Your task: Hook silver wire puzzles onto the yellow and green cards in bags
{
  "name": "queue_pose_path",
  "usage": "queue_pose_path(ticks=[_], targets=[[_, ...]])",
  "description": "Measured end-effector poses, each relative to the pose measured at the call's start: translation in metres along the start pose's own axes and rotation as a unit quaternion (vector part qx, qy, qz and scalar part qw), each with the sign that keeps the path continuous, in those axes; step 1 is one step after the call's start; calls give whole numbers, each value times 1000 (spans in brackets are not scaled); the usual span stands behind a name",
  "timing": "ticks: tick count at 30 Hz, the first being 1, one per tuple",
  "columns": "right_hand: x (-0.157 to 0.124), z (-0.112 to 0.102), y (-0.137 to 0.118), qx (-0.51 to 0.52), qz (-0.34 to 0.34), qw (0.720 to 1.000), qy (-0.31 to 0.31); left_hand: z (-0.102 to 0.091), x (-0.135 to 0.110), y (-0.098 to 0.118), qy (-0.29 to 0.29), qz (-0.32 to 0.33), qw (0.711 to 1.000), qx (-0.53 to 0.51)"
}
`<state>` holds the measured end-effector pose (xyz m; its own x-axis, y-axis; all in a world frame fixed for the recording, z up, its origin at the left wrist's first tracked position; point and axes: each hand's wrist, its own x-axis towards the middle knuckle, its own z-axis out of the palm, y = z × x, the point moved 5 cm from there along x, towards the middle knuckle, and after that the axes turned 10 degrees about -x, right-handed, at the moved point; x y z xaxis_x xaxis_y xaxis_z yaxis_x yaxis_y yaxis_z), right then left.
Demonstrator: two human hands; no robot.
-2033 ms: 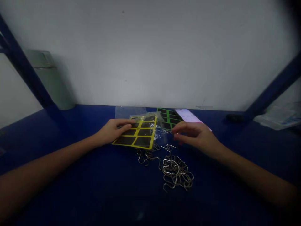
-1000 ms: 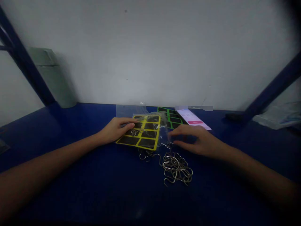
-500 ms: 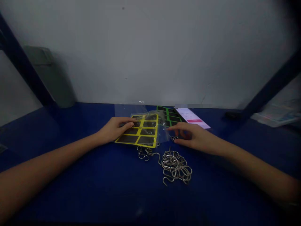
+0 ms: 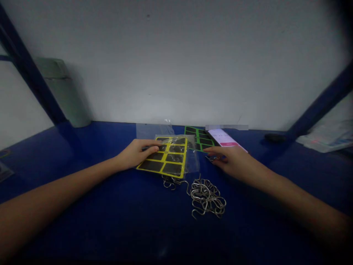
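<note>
My left hand (image 4: 136, 154) lies on the near left edge of a clear plastic bag (image 4: 191, 162), thumb on top, holding the bag and the yellow-framed black sheet (image 4: 162, 166) inside it. My right hand (image 4: 233, 162) is to the right of the bag, its fingertips pinching a small metal wire hook (image 4: 212, 158). Below the bag lie a tangled pile of wire S-hooks (image 4: 206, 198) and a smaller cluster of hooks (image 4: 169, 182). A green-framed black sheet (image 4: 196, 138) lies beyond, partly under the bag.
A phone (image 4: 224, 138) with a lit screen lies on the blue tabletop (image 4: 91, 217) just beyond my right hand. A second clear bag (image 4: 153, 130) lies at the wall. A grey-green cylinder (image 4: 64, 94) stands back left, with blue frame posts at both sides.
My right hand has moved right, away from the bag, carrying the small hook. The bag now lies flatter over the yellow-framed sheet, and my left hand has stayed at its edge.
</note>
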<state>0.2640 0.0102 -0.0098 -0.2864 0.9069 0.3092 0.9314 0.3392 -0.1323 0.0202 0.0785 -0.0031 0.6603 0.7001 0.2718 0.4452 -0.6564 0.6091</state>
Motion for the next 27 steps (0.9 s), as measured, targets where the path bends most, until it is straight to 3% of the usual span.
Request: queue_pose_path(ticks=[4, 9, 17, 19, 22, 25, 27], targets=[[-1, -2, -8, -19, -19, 999, 18, 0, 0, 2, -3, -1, 1000, -5], [-2, -11, -20, -43, -4, 995, 91, -1, 0, 2, -3, -1, 1000, -19], [-12, -32, -41, 50, -18, 971, 233, 0, 0, 6, -21, 16, 999, -45], [-13, -31, -47, 42, -59, 969, 236, 1, 0, 9, -29, 17, 998, -47], [-14, -21, -60, 29, -180, 960, 211, 2, 0, 11, -35, 19, 998, -48], [-14, -9, -71, 17, -284, 947, 146, 3, -1, 12, -40, 33, 997, -55], [-13, -5, -73, 4, -306, 946, 108, 3, -1, 12, -42, 37, 997, -56]])
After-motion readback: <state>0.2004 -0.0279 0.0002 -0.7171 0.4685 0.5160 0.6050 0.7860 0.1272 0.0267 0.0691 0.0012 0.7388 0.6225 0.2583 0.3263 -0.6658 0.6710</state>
